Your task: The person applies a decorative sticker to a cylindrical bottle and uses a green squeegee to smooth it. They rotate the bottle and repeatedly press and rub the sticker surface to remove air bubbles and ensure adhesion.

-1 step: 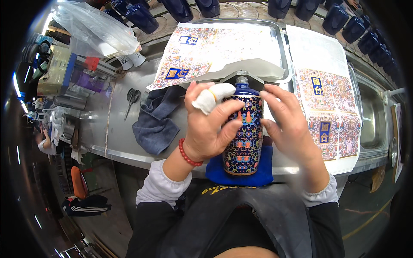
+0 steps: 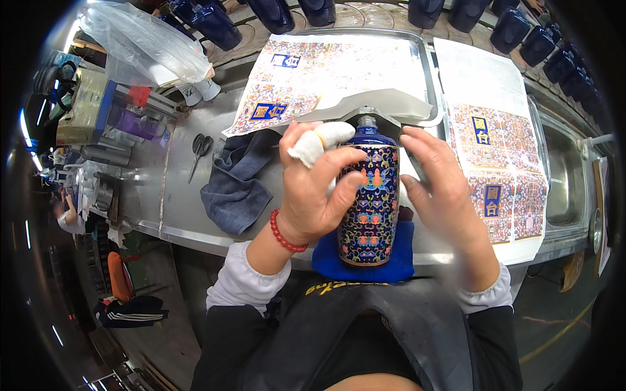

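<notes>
A dark blue bottle point(image 2: 369, 208) covered in a colourful floral pattern rests on a bright blue cloth point(image 2: 326, 257) at the table's front edge, its neck pointing away from me. My left hand point(image 2: 313, 179) is at its left side, fingers spread, with index fingertip and thumb at the patterned surface. One finger of that hand wears a white cloth wrap point(image 2: 334, 133) held by a yellow band. At the other side, my right hand point(image 2: 438, 176) has its fingers apart and slightly curved, just off the bottle's right edge.
Printed floral sheets point(image 2: 287, 81) lie on a metal tray point(image 2: 427, 78) behind the bottle, with more sheets point(image 2: 495, 146) at right. A grey-blue towel point(image 2: 238, 186) and scissors point(image 2: 201, 153) lie left. Several plain blue bottles point(image 2: 215, 27) line the back. A sink point(image 2: 566, 176) is far right.
My right hand's fingers have moved slightly right, away from the bottle's edge. The left thumb and index finger have shifted a little left, uncovering more of the pattern.
</notes>
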Demonstrator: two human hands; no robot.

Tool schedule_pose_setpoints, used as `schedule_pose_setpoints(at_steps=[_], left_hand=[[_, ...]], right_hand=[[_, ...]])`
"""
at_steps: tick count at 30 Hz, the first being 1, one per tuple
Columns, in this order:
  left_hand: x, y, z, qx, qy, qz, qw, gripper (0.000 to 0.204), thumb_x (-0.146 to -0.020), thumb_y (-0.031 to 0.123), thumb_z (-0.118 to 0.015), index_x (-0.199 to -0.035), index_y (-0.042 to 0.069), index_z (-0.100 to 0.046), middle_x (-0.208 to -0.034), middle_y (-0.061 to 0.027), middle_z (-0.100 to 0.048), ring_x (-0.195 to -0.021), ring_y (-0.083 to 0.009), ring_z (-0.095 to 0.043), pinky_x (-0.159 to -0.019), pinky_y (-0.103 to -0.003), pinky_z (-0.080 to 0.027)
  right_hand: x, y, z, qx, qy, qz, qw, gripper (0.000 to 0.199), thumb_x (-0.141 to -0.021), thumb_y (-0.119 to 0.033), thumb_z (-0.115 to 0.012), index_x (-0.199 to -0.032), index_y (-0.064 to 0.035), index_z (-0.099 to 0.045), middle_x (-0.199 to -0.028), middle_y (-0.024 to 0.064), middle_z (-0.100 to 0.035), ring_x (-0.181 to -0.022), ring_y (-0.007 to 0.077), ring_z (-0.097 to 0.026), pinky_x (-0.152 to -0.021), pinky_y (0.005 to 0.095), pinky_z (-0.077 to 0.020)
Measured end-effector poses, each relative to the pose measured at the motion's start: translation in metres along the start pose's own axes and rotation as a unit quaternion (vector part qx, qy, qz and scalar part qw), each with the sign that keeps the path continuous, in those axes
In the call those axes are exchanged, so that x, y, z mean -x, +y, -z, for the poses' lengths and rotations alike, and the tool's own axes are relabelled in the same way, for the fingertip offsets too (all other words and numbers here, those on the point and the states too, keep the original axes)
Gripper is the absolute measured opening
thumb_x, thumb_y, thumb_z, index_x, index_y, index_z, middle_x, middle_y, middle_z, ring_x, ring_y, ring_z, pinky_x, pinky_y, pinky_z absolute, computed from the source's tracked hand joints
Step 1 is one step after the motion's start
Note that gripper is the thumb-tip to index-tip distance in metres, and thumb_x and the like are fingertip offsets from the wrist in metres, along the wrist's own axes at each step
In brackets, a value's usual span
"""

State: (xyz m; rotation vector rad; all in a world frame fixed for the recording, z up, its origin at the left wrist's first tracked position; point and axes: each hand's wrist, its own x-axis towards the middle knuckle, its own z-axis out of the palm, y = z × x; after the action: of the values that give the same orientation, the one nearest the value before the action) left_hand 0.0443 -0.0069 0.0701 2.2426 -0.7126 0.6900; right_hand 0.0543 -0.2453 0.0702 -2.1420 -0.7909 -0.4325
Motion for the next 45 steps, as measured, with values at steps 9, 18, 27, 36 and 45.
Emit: schedule_pose_setpoints(at_steps=[9, 18, 27, 36, 45], left_hand=[[-0.024, 0.000, -0.003, 0.055, -0.069, 0.113, 0.990, 0.015, -0.085, 0.015, -0.068, -0.096, 0.006, -0.063, -0.093, -0.0086, -0.064, -0.101, -0.0283, -0.055, -0.105, -0.044, -0.031], [-0.022, -0.002, -0.006, 0.068, -0.032, 0.111, 0.991, 0.013, -0.084, 0.013, -0.067, -0.095, 0.006, -0.063, -0.091, -0.0074, -0.064, -0.100, -0.0279, -0.055, -0.102, -0.043, -0.032], [-0.024, -0.002, -0.004, 0.056, -0.023, 0.067, 0.996, 0.011, -0.083, 0.006, -0.065, -0.094, 0.007, -0.067, -0.093, -0.0086, -0.065, -0.102, -0.0300, -0.054, -0.104, -0.045, -0.031], [-0.030, 0.003, -0.003, 0.010, -0.027, -0.007, 1.000, 0.025, -0.074, 0.002, -0.066, -0.096, 0.012, -0.074, -0.116, -0.0112, -0.067, -0.121, -0.0347, -0.046, -0.109, -0.050, -0.030], [-0.030, 0.007, -0.004, 0.005, -0.044, -0.006, 0.999, 0.020, -0.076, 0.001, -0.065, -0.093, 0.009, -0.070, -0.113, -0.0122, -0.066, -0.120, -0.0366, -0.046, -0.112, -0.051, -0.029]], right_hand=[[-0.038, 0.011, 0.039, -0.106, -0.081, -0.048, 0.990, 0.026, -0.090, -0.011, -0.068, -0.113, 0.0009, -0.064, -0.092, 0.0092, -0.068, -0.078, 0.0153, -0.065, -0.070, 0.0274, -0.0513], [-0.074, 0.020, 0.040, -0.153, -0.168, 0.009, 0.974, 0.024, -0.088, -0.010, -0.070, -0.109, 0.0010, -0.068, -0.085, 0.0075, -0.071, -0.072, 0.0144, -0.068, -0.066, 0.0273, -0.0523], [-0.076, 0.024, 0.040, -0.170, -0.168, 0.021, 0.971, 0.024, -0.088, -0.011, -0.072, -0.109, 0.0002, -0.069, -0.085, 0.0067, -0.072, -0.073, 0.0127, -0.068, -0.065, 0.0259, -0.0528], [-0.064, 0.027, 0.041, -0.166, -0.156, -0.025, 0.973, 0.022, -0.089, -0.010, -0.070, -0.109, -0.0010, -0.067, -0.081, 0.0084, -0.072, -0.071, 0.0143, -0.070, -0.063, 0.0269, -0.0534], [-0.065, 0.031, 0.041, -0.165, -0.156, -0.015, 0.974, 0.026, -0.090, -0.017, -0.069, -0.109, 0.0006, -0.067, -0.082, 0.0077, -0.071, -0.070, 0.0144, -0.068, -0.063, 0.0265, -0.0524]])
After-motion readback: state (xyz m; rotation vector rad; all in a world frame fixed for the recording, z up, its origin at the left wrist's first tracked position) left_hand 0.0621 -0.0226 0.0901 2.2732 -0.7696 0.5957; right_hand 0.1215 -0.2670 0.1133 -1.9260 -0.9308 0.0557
